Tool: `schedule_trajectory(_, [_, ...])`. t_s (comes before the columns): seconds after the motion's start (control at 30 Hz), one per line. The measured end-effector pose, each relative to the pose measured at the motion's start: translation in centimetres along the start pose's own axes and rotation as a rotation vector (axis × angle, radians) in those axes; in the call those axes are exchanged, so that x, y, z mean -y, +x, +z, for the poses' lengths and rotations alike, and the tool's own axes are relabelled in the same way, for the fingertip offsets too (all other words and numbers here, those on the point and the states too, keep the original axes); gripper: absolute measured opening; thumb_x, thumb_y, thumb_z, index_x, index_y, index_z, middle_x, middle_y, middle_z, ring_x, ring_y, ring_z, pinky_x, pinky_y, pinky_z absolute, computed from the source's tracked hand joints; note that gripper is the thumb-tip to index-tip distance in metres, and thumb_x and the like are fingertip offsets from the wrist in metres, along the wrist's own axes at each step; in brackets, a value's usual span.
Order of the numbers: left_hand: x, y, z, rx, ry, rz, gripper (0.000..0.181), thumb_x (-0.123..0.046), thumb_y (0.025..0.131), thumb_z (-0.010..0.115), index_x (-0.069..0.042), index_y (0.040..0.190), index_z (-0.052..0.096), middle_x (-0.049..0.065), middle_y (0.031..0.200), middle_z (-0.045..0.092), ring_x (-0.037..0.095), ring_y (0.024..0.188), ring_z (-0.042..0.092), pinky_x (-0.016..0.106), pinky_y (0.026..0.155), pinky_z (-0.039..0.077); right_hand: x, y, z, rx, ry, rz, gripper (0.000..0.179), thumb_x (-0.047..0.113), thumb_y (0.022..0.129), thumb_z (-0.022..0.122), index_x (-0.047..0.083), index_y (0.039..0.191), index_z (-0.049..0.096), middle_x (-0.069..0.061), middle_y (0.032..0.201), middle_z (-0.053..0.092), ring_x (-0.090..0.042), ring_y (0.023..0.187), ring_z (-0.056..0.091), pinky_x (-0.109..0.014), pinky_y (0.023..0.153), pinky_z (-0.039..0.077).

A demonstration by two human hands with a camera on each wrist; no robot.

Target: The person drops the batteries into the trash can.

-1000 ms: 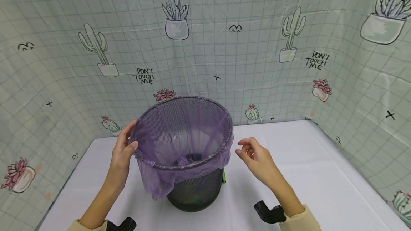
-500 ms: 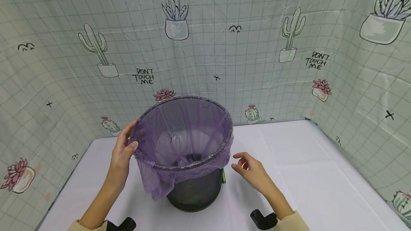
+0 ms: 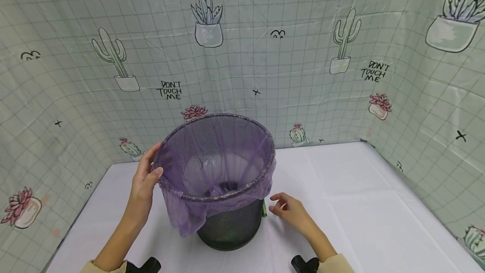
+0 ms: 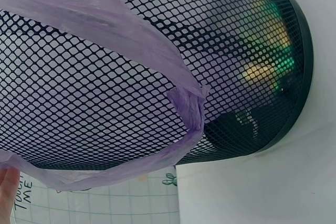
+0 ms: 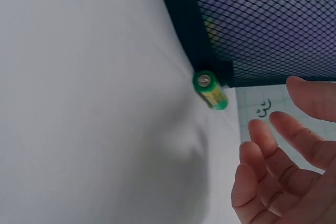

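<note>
A black wire-mesh wastebasket stands upright on the white table. A purple plastic bin liner lines it, folded over the rim and hanging loose at the front left. My left hand grips the rim at the left, thumb on the near side; in the left wrist view only a finger shows. Beside the base at the right lies a green battery, partly hidden by the basket in the head view. My right hand is just right of that battery, fingers loosely bent, apart from it and holding nothing.
Blurred green and yellow shapes show through the mesh near the basket's bottom in the left wrist view. A cactus-print grid cloth walls the table at the back and sides. White tabletop extends to the right.
My right hand has moved down and to the left, from beside the rim to near the battery at the base. The left hand and the wastebasket have stayed in place.
</note>
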State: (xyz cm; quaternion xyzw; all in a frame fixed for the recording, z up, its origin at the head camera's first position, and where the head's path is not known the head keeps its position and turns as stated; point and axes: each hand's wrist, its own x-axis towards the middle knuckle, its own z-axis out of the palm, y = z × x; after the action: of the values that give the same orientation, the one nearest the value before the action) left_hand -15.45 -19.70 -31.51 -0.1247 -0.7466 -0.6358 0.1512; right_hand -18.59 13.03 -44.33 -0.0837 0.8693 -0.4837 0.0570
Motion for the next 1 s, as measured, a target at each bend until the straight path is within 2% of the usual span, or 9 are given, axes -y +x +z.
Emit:
schedule_trajectory(0.37, [-0.2, 0.0, 0.2, 0.004, 0.003, -0.002, 0.054, -0.015, 0.091, 0.037, -0.016, 0.145, 0.028, -0.003, 0.142, 0.031, 0.007, 0.129, 0.031, 0.015, 0.094, 0.028, -1.7, -0.4, 0.9, 0.093, -0.006, -0.022, 0.034, 0.016, 0.083, 0.065, -0.004, 0.109, 0.058, -0.001, 0.077, 0.054, -0.011, 0.07, 0.046, -0.022, 0.061, 0.038])
schedule_trajectory(0.6, [-0.2, -0.1, 0.0, -0.001, -0.003, -0.008, 0.054, -0.015, 0.092, 0.036, -0.016, 0.145, 0.028, -0.003, 0.141, 0.031, 0.008, 0.128, 0.031, 0.014, 0.094, 0.028, -1.9, -0.1, 1.9, 0.031, -0.088, -0.069, 0.028, 0.012, 0.08, 0.068, -0.003, 0.103, 0.062, -0.001, 0.075, 0.05, -0.009, 0.068, 0.042, -0.021, 0.061, 0.036])
schedule_trajectory(0.8, [-0.2, -0.1, 0.0, 0.004, -0.001, -0.018, 0.054, -0.015, 0.092, 0.037, -0.017, 0.146, 0.027, -0.003, 0.142, 0.029, 0.009, 0.131, 0.028, 0.014, 0.095, 0.028, -1.4, 0.0, 2.9, -0.036, -0.208, -0.051, 0.03, 0.017, 0.078, 0.07, 0.003, 0.103, 0.064, -0.001, 0.072, 0.042, -0.014, 0.067, 0.037, -0.025, 0.059, 0.03])
schedule_trajectory(1.0, [-0.2, -0.1, 0.1, 0.006, -0.005, -0.01, 0.054, -0.015, 0.092, 0.037, -0.016, 0.145, 0.027, -0.003, 0.141, 0.03, 0.007, 0.129, 0.03, 0.012, 0.094, 0.028, -0.9, -0.1, 3.2, -0.068, -0.306, -0.037, 0.03, 0.022, 0.079, 0.07, 0.007, 0.104, 0.062, -0.001, 0.072, 0.04, -0.016, 0.067, 0.037, -0.027, 0.058, 0.029])
